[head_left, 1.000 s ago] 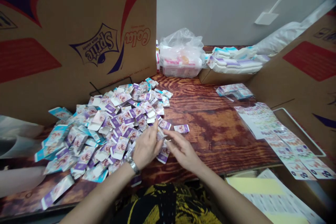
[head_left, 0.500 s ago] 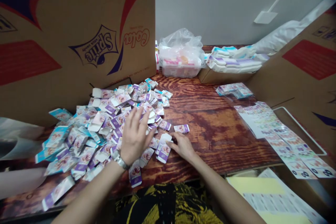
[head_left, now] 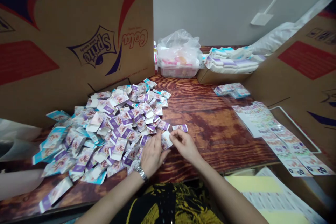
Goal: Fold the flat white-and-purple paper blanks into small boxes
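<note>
Between my two hands is a small printed carton (head_left: 166, 140) with a white end flap up. My left hand (head_left: 153, 155), with a metal watch on the wrist, closes on its left and near side. The fingers of my right hand (head_left: 183, 145) pinch at the flap on the right. A big heap of similar small cartons (head_left: 115, 129), white with purple or blue ends, spreads to the left of my hands, some with flaps open. A single purple-ended carton (head_left: 180, 127) lies just beyond my right hand.
A large cardboard box (head_left: 78, 35) stands behind the heap, another cardboard box (head_left: 301, 77) at the right. At the back are a bagged plastic tub (head_left: 180, 66) and a tray of packets (head_left: 231, 63). Printed sticker sheets (head_left: 280, 136) lie to the right; yellow and white papers (head_left: 262, 189) sit lower down.
My left hand has come down from over the heap, moving right and nearer, onto the carton. My right hand has stayed by the carton, its fingers now pinching the flap.
</note>
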A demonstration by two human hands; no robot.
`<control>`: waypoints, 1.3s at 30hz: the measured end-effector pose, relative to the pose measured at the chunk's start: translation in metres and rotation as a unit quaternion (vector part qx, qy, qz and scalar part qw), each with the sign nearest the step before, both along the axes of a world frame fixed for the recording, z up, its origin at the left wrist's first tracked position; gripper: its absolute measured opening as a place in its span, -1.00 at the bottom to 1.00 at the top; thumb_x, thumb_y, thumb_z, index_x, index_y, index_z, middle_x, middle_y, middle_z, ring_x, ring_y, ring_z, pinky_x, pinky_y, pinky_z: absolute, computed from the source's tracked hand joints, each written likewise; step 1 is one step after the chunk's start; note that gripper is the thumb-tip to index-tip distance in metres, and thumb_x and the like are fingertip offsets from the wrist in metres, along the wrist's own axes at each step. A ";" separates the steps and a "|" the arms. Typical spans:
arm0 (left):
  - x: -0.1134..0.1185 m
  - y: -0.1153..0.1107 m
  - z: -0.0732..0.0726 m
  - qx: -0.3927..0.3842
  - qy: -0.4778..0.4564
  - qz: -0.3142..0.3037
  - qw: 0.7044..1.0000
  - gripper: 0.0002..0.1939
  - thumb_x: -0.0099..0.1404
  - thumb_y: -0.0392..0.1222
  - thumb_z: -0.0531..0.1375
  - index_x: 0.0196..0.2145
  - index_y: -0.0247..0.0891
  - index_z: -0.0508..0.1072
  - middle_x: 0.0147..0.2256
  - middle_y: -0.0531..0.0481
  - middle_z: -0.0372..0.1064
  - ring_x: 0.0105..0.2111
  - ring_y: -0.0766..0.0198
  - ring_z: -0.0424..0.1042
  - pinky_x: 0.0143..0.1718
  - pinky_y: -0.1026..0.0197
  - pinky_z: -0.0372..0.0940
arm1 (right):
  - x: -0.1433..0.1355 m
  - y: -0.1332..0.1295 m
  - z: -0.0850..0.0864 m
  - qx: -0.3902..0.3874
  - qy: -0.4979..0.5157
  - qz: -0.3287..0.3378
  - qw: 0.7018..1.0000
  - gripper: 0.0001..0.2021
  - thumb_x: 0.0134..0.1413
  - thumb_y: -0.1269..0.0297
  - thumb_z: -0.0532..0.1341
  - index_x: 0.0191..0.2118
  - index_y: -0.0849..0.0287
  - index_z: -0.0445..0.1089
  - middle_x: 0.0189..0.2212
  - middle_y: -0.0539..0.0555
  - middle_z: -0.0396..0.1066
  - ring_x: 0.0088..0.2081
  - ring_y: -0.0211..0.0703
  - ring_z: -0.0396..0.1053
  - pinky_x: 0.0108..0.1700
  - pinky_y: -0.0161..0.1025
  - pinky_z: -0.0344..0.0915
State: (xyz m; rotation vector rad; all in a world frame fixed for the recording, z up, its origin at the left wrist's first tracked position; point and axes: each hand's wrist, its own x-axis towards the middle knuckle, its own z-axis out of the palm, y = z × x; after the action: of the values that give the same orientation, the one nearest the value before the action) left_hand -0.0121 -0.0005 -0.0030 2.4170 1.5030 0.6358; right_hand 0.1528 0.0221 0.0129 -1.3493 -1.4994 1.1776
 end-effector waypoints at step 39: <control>-0.009 0.003 0.027 0.053 -0.056 -0.010 0.997 -0.27 0.27 -0.32 0.02 0.28 -0.32 -0.29 0.05 -0.31 0.23 0.01 0.03 0.30 -0.06 0.02 0.33 | -0.024 -0.018 0.049 0.125 -0.106 -0.017 0.986 -0.76 0.15 0.34 0.10 -0.11 0.07 0.45 -0.26 0.11 0.36 -0.22 -0.14 0.35 -0.13 -0.20 0.30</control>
State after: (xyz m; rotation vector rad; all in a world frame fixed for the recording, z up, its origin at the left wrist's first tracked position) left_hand -0.0214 0.0028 0.0236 2.4242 1.4323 0.8517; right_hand 0.1291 0.0040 0.0618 -1.3527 -1.7045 0.8115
